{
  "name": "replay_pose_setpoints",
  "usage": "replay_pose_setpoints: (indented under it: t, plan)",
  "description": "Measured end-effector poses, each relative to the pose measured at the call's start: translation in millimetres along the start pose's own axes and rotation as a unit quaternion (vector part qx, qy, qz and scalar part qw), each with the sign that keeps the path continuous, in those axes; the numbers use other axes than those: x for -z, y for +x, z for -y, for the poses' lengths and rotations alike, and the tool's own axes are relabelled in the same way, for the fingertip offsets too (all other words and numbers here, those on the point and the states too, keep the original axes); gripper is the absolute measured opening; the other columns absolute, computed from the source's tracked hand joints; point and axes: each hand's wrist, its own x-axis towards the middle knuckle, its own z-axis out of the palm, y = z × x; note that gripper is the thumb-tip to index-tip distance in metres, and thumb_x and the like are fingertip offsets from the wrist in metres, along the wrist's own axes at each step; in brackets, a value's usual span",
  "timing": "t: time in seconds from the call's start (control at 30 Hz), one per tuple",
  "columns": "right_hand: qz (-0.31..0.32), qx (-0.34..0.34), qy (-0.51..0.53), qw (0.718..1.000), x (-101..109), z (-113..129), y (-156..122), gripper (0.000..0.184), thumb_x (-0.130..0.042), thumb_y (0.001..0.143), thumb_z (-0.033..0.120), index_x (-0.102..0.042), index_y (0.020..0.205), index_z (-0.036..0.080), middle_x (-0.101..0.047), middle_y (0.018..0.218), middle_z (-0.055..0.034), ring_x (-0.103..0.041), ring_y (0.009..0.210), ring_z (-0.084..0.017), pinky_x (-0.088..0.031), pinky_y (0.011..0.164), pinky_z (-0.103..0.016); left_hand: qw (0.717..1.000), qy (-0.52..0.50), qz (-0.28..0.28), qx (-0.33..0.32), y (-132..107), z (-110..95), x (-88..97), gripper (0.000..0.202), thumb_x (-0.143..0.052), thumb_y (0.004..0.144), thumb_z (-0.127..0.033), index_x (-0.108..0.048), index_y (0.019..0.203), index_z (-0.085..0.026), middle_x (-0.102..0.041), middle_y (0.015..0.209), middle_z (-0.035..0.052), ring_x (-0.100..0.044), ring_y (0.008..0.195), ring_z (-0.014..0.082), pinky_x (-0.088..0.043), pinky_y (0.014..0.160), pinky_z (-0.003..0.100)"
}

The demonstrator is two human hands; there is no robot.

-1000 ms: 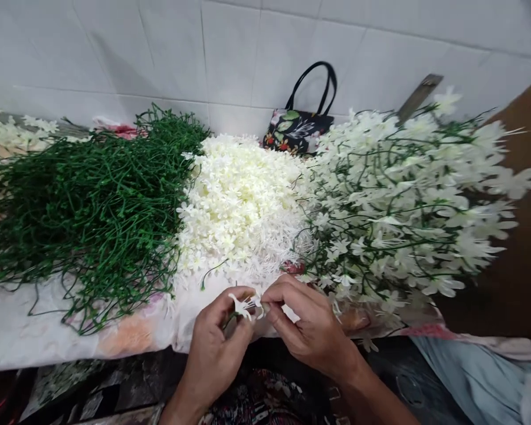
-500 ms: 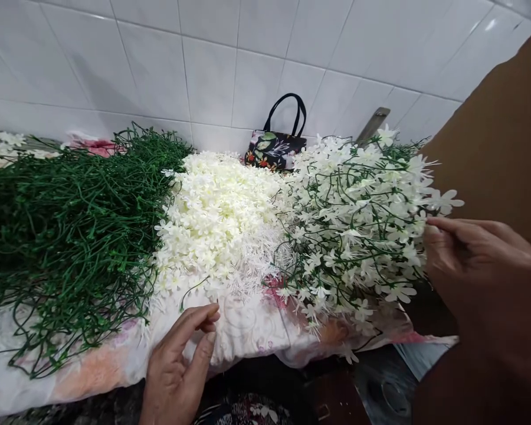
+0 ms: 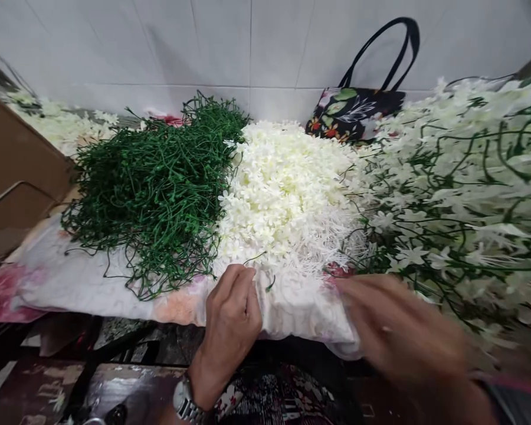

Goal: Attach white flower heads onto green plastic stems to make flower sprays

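My left hand (image 3: 234,313) is closed in a pinch at the front edge of the cloth, with a thin green plastic stem (image 3: 271,284) showing at its fingertips. Smeared by motion, my right hand (image 3: 402,330) is over the cloth to the right, and its fingers cannot be made out. Just beyond my left hand spreads a pile of loose white artificial blossoms (image 3: 278,189). White spiky flower pieces (image 3: 323,242) lie at that pile's near right. Green plastic stems (image 3: 154,177) are heaped on the left. Finished-looking sprays of white flowers on green stems (image 3: 469,195) fill the right side.
A black floral handbag (image 3: 358,112) stands against the white tiled wall (image 3: 221,47). A cardboard box (image 3: 17,171) is at the far left. The flowered cloth (image 3: 92,283) covers the work surface. More white flowers (image 3: 66,127) lie behind the green heap.
My right hand has come from the sprays on the right back toward the middle. My left hand's fingers have closed in more. The view has swung left, shifting the piles rightward.
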Motion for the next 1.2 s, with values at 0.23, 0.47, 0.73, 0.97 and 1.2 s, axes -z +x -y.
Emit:
replay_pose_setpoints:
  t: [0.23, 0.47, 0.73, 0.97, 1.2]
  plan:
    - [0.200, 0.105, -0.099, 0.969, -65.9, 21.3, 29.0, 0.018, -0.047, 0.084, 0.003, -0.058, 0.084, 0.017, -0.053, 0.073, -0.0045, -0.052, 0.069, -0.019, -0.044, 0.059, -0.031, 0.998, 0.004, 0.062, 0.013, -0.7, -3.3, 0.1, 0.024, -0.038, 0.082, -0.002, -0.057, 0.084, -0.017, -0.060, 0.083, 0.0076, -0.059, 0.081, 0.0185, -0.052, 0.074, 0.031]
    - [0.125, 0.123, -0.085, 0.981, -58.6, 17.5, 24.5, 0.025, -0.039, 0.085, 0.000, -0.059, 0.084, 0.016, -0.054, 0.070, -0.0055, -0.052, 0.068, -0.018, -0.043, 0.058, -0.030, 0.996, -0.071, 0.038, 0.031, -4.7, -2.7, 4.0, 0.029, -0.038, 0.082, 0.000, -0.059, 0.093, -0.016, -0.062, 0.086, 0.0068, -0.061, 0.084, 0.0166, -0.052, 0.075, 0.028]
    - [-0.008, 0.043, 0.080, 0.996, -48.4, 19.4, 21.1, 0.017, -0.051, 0.084, 0.004, -0.059, 0.094, 0.016, -0.061, 0.076, -0.0045, -0.058, 0.069, -0.013, -0.048, 0.063, -0.025, 0.979, -0.166, -0.020, 0.116, -6.7, -8.1, 8.8, 0.020, -0.045, 0.084, -0.007, -0.061, 0.092, -0.016, -0.063, 0.084, 0.0047, -0.061, 0.077, 0.0144, -0.051, 0.069, 0.025]
    - [0.080, -0.051, 0.341, 0.935, -39.9, 44.1, 12.9, 0.010, -0.051, 0.087, 0.015, -0.058, 0.081, 0.019, -0.056, 0.063, 0.0018, -0.053, 0.055, -0.010, -0.043, 0.051, -0.020, 0.936, -0.340, 0.033, 0.089, -1.1, -19.5, 22.5, 0.024, -0.048, 0.088, -0.016, -0.065, 0.104, -0.020, -0.065, 0.110, 0.0082, -0.060, 0.100, 0.0190, -0.048, 0.085, 0.030]
    - [0.113, -0.032, 0.257, 0.959, -42.6, 42.8, 6.6, 0.013, -0.048, 0.089, 0.014, -0.057, 0.098, 0.018, -0.060, 0.071, 0.0007, -0.056, 0.061, -0.009, -0.045, 0.056, -0.018, 0.915, -0.333, 0.012, 0.228, 0.6, -14.5, 17.4, 0.021, -0.043, 0.090, -0.016, -0.064, 0.086, -0.019, -0.061, 0.068, -0.0007, -0.054, 0.059, 0.0113, -0.043, 0.055, 0.021]
